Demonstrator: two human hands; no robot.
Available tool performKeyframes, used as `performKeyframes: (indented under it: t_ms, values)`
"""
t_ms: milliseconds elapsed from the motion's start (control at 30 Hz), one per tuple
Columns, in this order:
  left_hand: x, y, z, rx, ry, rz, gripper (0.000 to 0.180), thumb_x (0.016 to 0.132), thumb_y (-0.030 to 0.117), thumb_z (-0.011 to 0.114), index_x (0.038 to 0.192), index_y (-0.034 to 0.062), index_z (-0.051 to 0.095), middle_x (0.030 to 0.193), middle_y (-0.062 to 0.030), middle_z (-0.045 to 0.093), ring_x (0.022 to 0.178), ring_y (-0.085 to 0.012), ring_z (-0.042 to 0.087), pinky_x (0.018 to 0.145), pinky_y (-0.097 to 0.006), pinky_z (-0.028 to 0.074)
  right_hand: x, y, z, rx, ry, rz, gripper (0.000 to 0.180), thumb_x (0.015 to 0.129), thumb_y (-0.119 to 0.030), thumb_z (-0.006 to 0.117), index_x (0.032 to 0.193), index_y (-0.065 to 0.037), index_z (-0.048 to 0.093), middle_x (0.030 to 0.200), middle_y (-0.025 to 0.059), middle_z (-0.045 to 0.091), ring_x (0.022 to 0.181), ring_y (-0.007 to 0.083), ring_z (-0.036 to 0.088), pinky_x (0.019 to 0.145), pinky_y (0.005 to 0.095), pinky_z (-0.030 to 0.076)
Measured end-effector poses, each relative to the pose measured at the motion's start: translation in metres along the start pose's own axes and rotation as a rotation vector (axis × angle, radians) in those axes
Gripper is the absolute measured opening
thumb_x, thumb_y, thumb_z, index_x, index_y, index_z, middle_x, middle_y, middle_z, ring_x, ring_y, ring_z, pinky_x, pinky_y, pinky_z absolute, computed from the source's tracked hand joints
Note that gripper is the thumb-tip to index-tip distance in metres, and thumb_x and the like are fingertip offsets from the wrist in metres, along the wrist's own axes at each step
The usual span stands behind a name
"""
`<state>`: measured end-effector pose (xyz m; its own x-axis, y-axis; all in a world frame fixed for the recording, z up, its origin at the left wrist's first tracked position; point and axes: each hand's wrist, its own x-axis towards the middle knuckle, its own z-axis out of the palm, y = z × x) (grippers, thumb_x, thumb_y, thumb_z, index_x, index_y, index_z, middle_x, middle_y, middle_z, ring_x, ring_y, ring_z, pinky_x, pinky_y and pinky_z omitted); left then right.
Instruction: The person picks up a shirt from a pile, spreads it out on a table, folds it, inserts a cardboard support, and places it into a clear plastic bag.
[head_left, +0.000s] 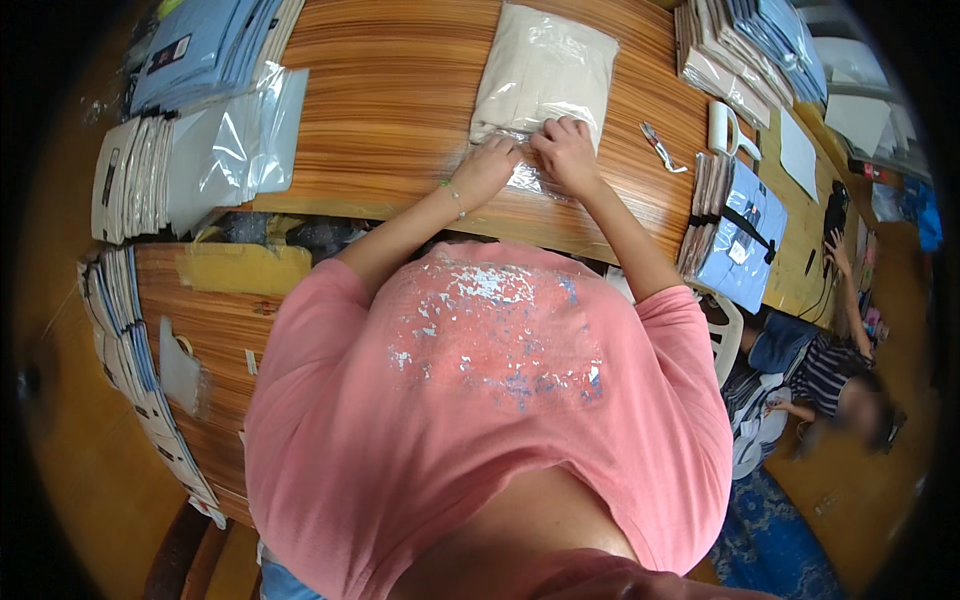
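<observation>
A cream folded cloth in a clear, shiny plastic bag point(545, 75) lay flat on the brown striped wooden surface point(380, 100), right in front of the person in the pink T-shirt point(480, 360). Both hands were at the near end of the bag, and most of the bag stretched away past them. The left hand point(488, 170), with a thin bracelet point(458, 201) on its wrist, was at the near left corner, with its fingers bent down. The right hand point(565, 158) was just beside it, a bit farther right, and its bent fingers lay over the near edge of the cream cloth. The picture did not show if the fingertips were pinching the plastic or only pressing on it. A clear, crinkly flap of the bag point(528, 180) poked out between the hands, toward the person. To the right of the bag, near it, was a small silver and red hand tool point(660, 147). Past that were a white curved thing point(718, 127) and a pile with a blue folded shirt on top point(742, 225). Well off to the left lay shiny clear plastic sheets point(235, 145) next to a row of cream packets point(132, 180).
</observation>
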<state>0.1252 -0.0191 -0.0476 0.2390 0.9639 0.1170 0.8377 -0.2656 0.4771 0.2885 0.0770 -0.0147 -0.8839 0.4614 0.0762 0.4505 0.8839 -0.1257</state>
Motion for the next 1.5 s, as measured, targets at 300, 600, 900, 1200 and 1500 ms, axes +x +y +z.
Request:
performKeyframes:
  t_ms: [300, 600, 900, 1200, 1500]
  values:
    - [-0.004, 0.003, 0.016, 0.291, 0.123, 0.178, 0.037, 0.08, 0.007, 0.048, 0.115, -0.0048, 0.051, 0.125, -0.0223, 0.042, 0.12, -0.0333, 0.038, 0.104, -0.043, 0.029, 0.022, 0.036, 0.002, 0.088, 0.162, -0.122, 0.039, 0.074, -0.016, 0.064, 0.109, -0.011, 0.048, 0.109, 0.0107, 0.056, 0.098, 0.028, 0.057, 0.074, 0.0393, 0.049]
    - [0.04, 0.02, 0.008, 0.236, -0.013, -0.133, 0.046, 0.081, 0.035, 0.056, 0.116, 0.0043, 0.054, 0.122, -0.0164, 0.046, 0.115, -0.0345, 0.04, 0.095, -0.056, 0.029, 0.034, 0.043, -0.023, 0.133, 0.213, -0.164, 0.032, 0.078, -0.014, 0.06, 0.108, -0.013, 0.049, 0.086, 0.007, 0.063, 0.069, 0.0261, 0.062, 0.051, 0.0365, 0.049]
    - [0.027, 0.024, 0.017, 0.457, 0.047, -0.096, 0.058, 0.077, 0.043, 0.061, 0.122, 0.0069, 0.052, 0.121, -0.0101, 0.046, 0.118, -0.0308, 0.037, 0.095, -0.059, 0.026, 0.036, 0.037, -0.023, 0.168, 0.25, -0.104, 0.031, 0.078, -0.016, 0.061, 0.107, -0.012, 0.05, 0.084, 0.0086, 0.063, 0.067, 0.0281, 0.061, 0.051, 0.0375, 0.048]
    - [0.029, 0.025, 0.018, 0.294, 0.155, -0.138, 0.05, 0.076, 0.035, 0.062, 0.115, 0.0047, 0.051, 0.113, -0.0124, 0.048, 0.105, -0.0299, 0.043, 0.088, -0.05, 0.031, 0.039, 0.038, -0.019, 0.191, 0.256, -0.087, 0.031, 0.078, -0.016, 0.061, 0.106, -0.013, 0.051, 0.085, 0.0079, 0.064, 0.069, 0.0282, 0.062, 0.051, 0.0374, 0.049]
    - [0.024, 0.024, 0.015, 0.376, 0.106, -0.136, 0.048, 0.079, 0.04, 0.059, 0.119, 0.0147, 0.054, 0.111, -0.0083, 0.049, 0.104, -0.0281, 0.043, 0.084, -0.052, 0.031, 0.043, 0.036, -0.018, 0.173, 0.194, -0.04, 0.03, 0.079, -0.017, 0.062, 0.107, -0.013, 0.051, 0.087, 0.0065, 0.064, 0.072, 0.0258, 0.063, 0.055, 0.0363, 0.049]
